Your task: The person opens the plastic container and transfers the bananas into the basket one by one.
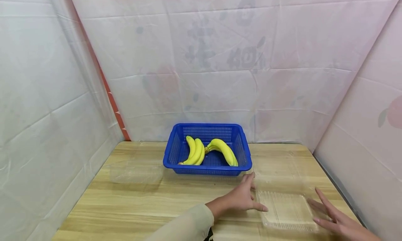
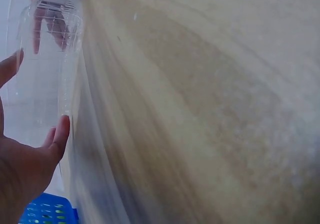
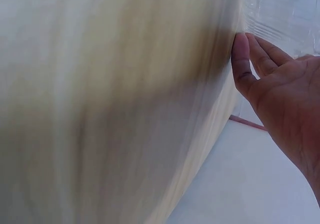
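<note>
Clear ribbed plastic clamshell tray at near right of wooden desk: probably light, thin, slippery, easily crushed; best taken by rims. Flanked by left hand and right hand, fingers straight, gripping nothing. Beyond, blue basket with yellow bananas.

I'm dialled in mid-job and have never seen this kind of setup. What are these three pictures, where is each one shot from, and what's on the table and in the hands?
There is no machine here: a person works with two bare hands. The wide picture comes from a camera on their head; the two blurry ones come from cameras on each wrist. On the wooden table stands a blue basket holding two bunches of bananas. Nearer lies a clear plastic clamshell box, open. The left hand and the right hand sit at its two sides with fingers straight, at its edges; neither grips it. Another clear box lies faintly at the left.
</note>
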A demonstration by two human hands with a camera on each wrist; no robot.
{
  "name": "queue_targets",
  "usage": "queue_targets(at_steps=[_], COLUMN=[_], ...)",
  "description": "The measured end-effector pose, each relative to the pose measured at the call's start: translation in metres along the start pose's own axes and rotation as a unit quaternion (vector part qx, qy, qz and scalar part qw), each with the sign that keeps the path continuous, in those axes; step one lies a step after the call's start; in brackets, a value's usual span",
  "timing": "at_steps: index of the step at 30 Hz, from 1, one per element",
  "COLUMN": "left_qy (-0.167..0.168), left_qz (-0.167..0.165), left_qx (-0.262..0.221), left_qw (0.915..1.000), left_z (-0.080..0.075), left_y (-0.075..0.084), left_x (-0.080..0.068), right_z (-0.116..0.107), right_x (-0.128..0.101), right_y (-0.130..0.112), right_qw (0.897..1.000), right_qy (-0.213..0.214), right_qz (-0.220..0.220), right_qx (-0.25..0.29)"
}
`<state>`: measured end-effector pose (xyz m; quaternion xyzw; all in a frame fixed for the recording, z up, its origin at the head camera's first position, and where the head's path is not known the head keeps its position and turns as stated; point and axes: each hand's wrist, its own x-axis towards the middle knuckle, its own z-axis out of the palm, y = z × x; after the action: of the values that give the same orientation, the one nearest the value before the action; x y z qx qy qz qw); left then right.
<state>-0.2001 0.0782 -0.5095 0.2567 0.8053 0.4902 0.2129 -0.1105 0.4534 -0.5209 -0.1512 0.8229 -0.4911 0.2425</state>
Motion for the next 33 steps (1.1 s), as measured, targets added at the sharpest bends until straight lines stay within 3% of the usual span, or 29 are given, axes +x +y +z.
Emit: queue_targets(at_steps=[5, 10, 17, 21, 25, 33], left_qy=[0.005, 0.018, 0.03, 0.05, 0.068, 0.081], left_qz=[0.002, 0.008, -0.015, -0.024, -0.024, -0.045], left_qx=[-0.042, -0.071, -0.108, -0.096, -0.073, -0.065], left_qw=[0.9991, 0.9973, 0.9935, 0.9939, 0.9947, 0.9936], left_z=[-0.001, 0.0, 0.001, 0.004, 0.008, 0.01], left_y=[-0.009, -0.016, -0.016, -0.018, -0.02, -0.02], left_x=[0.007, 0.012, 0.014, 0.016, 0.02, 0.026], right_z=[0.002, -0.001, -0.008, -0.011, -0.016, -0.023], right_x=[0.008, 0.018, 0.029, 0.038, 0.046, 0.057], right_y=[-0.011, -0.019, -0.026, -0.027, -0.03, -0.029], right_qw=[0.996, 0.995, 0.993, 0.993, 0.99, 0.99], right_qy=[0.039, 0.045, 0.056, 0.063, 0.075, 0.075], right_qz=[0.043, 0.062, 0.094, 0.097, 0.105, 0.1], right_qx=[-0.074, -0.056, -0.053, -0.036, -0.055, -0.059])
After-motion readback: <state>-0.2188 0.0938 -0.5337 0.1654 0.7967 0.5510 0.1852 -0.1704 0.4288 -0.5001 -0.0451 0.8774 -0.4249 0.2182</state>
